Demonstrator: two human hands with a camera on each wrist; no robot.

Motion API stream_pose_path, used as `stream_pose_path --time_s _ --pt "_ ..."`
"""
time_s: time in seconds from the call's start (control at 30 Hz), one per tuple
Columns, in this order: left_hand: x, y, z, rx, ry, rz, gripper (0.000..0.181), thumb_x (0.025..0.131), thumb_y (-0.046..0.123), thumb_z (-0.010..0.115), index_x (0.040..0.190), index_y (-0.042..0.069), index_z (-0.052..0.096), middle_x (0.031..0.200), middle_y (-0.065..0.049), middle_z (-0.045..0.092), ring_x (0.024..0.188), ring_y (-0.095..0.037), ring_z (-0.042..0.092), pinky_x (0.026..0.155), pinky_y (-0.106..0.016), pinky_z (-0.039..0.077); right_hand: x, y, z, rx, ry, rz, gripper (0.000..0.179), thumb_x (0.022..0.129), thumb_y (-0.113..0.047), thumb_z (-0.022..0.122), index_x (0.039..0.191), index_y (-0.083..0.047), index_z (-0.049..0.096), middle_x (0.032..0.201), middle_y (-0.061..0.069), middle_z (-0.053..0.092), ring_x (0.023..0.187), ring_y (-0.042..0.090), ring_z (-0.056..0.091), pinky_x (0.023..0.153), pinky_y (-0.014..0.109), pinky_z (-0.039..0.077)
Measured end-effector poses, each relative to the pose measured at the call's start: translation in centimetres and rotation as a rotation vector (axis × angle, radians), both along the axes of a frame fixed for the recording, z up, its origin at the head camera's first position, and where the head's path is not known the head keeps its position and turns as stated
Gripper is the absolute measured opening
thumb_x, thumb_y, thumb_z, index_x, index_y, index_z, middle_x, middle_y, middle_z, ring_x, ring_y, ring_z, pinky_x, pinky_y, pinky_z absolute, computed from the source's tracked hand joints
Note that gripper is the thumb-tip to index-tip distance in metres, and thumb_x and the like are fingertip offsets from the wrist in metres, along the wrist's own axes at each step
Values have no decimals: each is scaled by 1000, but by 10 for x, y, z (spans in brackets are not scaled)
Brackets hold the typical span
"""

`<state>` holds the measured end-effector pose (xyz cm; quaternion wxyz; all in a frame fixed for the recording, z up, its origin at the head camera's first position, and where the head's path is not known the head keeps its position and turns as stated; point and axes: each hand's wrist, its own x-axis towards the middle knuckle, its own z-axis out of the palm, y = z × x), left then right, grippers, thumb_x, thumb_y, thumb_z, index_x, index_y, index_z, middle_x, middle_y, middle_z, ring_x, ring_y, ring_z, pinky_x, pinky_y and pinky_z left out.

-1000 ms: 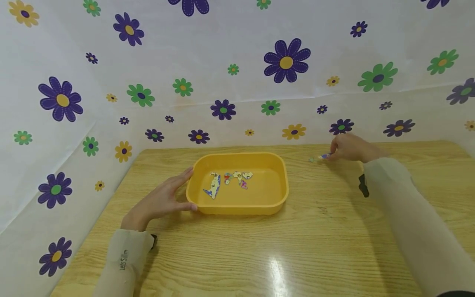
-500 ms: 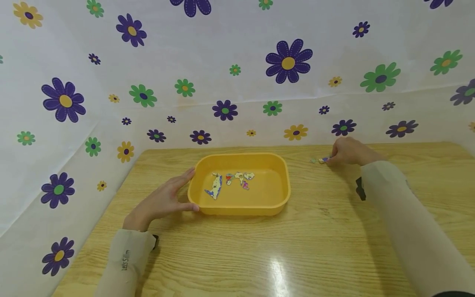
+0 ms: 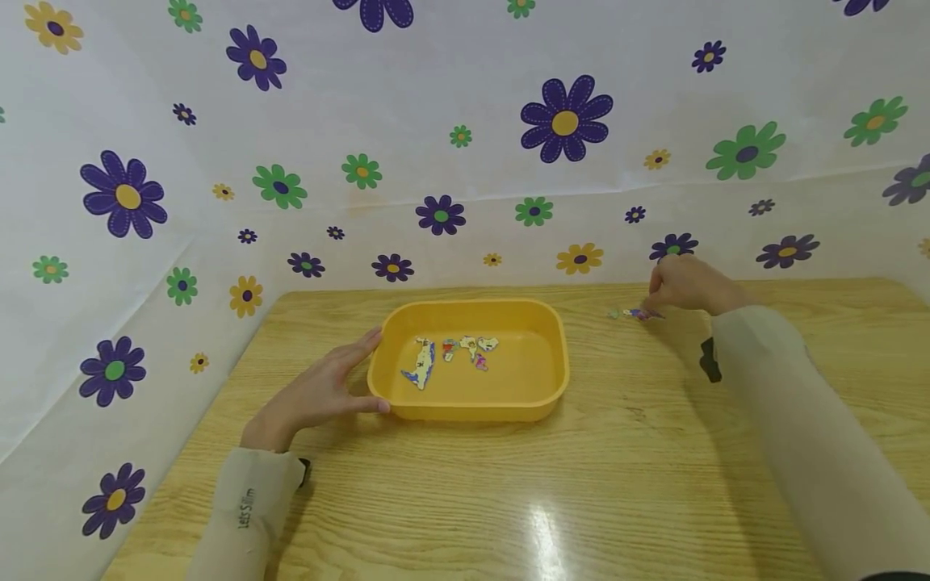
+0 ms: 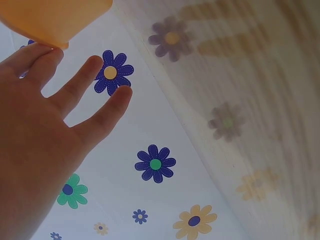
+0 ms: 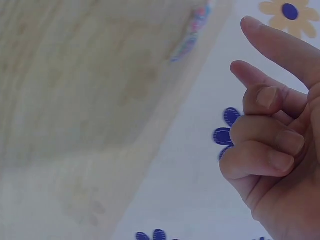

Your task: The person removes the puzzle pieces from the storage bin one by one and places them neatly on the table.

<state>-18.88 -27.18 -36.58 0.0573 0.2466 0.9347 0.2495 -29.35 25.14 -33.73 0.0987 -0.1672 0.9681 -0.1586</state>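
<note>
My left hand (image 3: 312, 395) spans the left end of a yellow plastic tray (image 3: 465, 411), thumb at the front corner and fingers at the side. In the left wrist view its fingers (image 4: 102, 115) are extended near the tray's wall (image 4: 55, 20). At the back right, my right hand (image 3: 686, 284) is just over a small flat cut-out piece (image 3: 643, 314), blue, purple and pink, lying on the table. The right wrist view shows the thumb and forefinger apart, the other fingers curled, nothing between them, and the blurred piece (image 5: 194, 31) beside them.
Several flat printed cut-outs lie in the tray's left half, the largest (image 3: 421, 367) cream with blue edges. A small greenish piece (image 3: 614, 313) lies left of the blue-purple one. A flower-printed white sheet (image 3: 494, 177) stands behind the wooden table (image 3: 450, 500).
My right hand first lowers with the cut-out, then lets it go and rises slightly, uncovering more of it on the table. The left hand stays at the tray.
</note>
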Motion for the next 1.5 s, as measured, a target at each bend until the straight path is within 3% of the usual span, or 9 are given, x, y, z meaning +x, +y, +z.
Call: stream_pose_path --time_s 0.23,0.47,0.73,1.03,1.23,1.5 --pt "-3 4 0 5 -2 -11 105 82 49 83 159 3 29 165 -14 24 147 -43 29 115 -64 25 3 -8 17 -30 31 12 28 87 -14 77 96 13 70 103 30 67 96 44 62 86 60 52" --pt "-1 2 0 -6 -3 4 104 82 47 83 159 3 28 165 -14 24 146 -44 29 115 -64 26 3 -28 29 -95 78 69 27 88 -13 77 97 12 71 79 12 63 72 26 53 68 42 49" --pt "1 1 2 12 -4 -6 103 83 47 83 159 2 29 165 -14 24 146 -44 29 115 -63 26 3 -48 35 -163 79 53 28 89 -16 77 100 10 72 74 9 59 71 24 49 61 34 44" --pt "0 -1 2 -5 -13 12 105 82 50 82 160 5 27 166 -13 24 147 -44 29 115 -65 26 3 -74 42 -261 102 100 26 87 -10 78 102 11 72 75 9 58 72 23 47 63 33 41" --pt "0 0 1 -9 -13 12 105 82 50 82 160 5 27 166 -12 24 146 -44 29 115 -65 26 5 -91 49 -274 114 133 26 85 -12 79 101 8 74 93 16 70 84 28 54 77 40 50" --pt "0 0 0 4 -7 -3 104 83 47 83 159 2 28 165 -15 23 147 -44 28 115 -64 25 2 -115 50 -264 116 182 23 86 -9 78 100 7 73 74 10 58 72 23 48 64 32 44"
